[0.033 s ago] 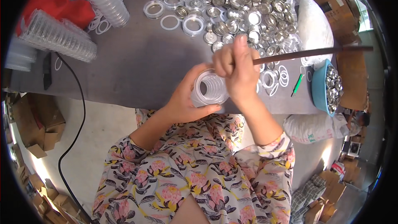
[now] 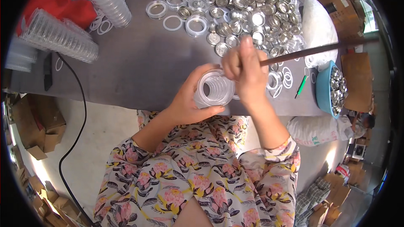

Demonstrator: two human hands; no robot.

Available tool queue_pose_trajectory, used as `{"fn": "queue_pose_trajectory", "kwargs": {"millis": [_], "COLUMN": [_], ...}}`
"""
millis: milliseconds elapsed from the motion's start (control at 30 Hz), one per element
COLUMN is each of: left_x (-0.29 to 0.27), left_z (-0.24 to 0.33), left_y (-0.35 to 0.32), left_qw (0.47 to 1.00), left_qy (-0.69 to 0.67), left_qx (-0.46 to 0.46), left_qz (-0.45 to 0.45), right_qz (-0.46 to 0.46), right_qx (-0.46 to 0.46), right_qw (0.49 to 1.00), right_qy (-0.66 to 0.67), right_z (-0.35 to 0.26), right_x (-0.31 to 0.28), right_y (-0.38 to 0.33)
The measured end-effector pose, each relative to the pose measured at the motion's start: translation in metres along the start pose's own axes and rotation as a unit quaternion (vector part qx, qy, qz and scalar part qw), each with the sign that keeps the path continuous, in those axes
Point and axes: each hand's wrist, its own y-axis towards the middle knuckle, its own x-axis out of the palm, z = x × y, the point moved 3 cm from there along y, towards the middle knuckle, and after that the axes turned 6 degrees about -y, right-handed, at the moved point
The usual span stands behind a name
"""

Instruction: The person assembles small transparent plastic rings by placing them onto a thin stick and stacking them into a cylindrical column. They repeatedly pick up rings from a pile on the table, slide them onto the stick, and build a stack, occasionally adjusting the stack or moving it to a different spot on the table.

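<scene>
My left hand [image 2: 185,101] is curled round a stack of clear plastic ring-shaped lids [image 2: 215,85] near the table's front edge. The stack's round opening faces up, with several concentric rims showing inside. Beside it, my right hand [image 2: 248,69] is closed in a fist on a thin brown stick [image 2: 303,53], thumb on top. The stick reaches out to the right and its far end is blurred. What the right fist's lower fingers touch near the stack's rim is hard to make out.
Beyond my hands lies a heap of small silvery metal caps [image 2: 256,6]. Loose clear lids [image 2: 196,25] and white rings [image 2: 173,22] lie nearby. Tall stacks of clear lids [image 2: 63,38] stand left. To the right are a green-handled tool [image 2: 301,86] and a blue basin [image 2: 323,88] of metal caps.
My right hand has shifted slightly to the right with the stick, away from the stack. The left hand and the stack have stayed in place.
</scene>
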Motion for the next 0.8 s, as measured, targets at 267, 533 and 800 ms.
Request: {"fn": "queue_pose_trajectory", "kwargs": {"millis": [267, 533, 800], "left_x": [0.001, -0.020, -0.062], "left_z": [0.002, -0.037, 0.016], "left_y": [0.002, -0.027, -0.038], "left_qw": [1.000, 0.944, 0.964], "left_qy": [-0.016, 0.328, 0.263], "left_qx": [-0.005, 0.037, -0.027], "left_qz": [-0.008, -0.006, -0.033], "right_qz": [-0.001, 0.008, 0.141], "right_qx": [0.126, -0.082, -0.128], "right_qw": [0.982, 0.916, 0.962], "right_qy": [0.144, -0.393, -0.196], "right_z": [0.003, 0.029, 0.049], "right_x": [0.004, -0.032, -0.021], "right_y": [-0.027, -0.112, -0.085]}}
